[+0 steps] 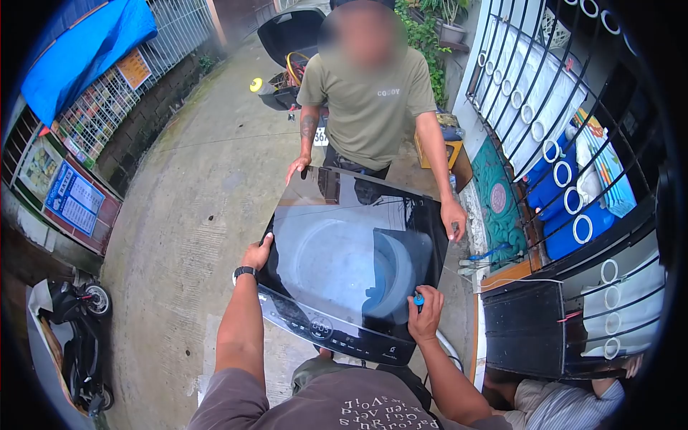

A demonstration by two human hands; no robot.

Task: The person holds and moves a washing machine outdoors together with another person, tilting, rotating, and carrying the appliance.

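A top-load washing machine [322, 251] stands in front of me, its dark glass lid down and the drum showing through it. On its near edge is a control panel [337, 332] with a lit display. My left hand [256, 254], a black watch [244, 272] at the wrist, grips the machine's left edge with the thumb on top. In my right hand [428, 314], at the right edge near the lid, is a screwdriver with a blue handle [418, 298]; its shaft is hidden.
Opposite me a person in an olive shirt [365, 100] has hands at the machine's far corners. Behind stands a motorbike with an open top box [287, 43]. A barred grille [545, 129] runs along the right; another person [566, 401] is low at bottom right. A scooter [79, 330] stands left.
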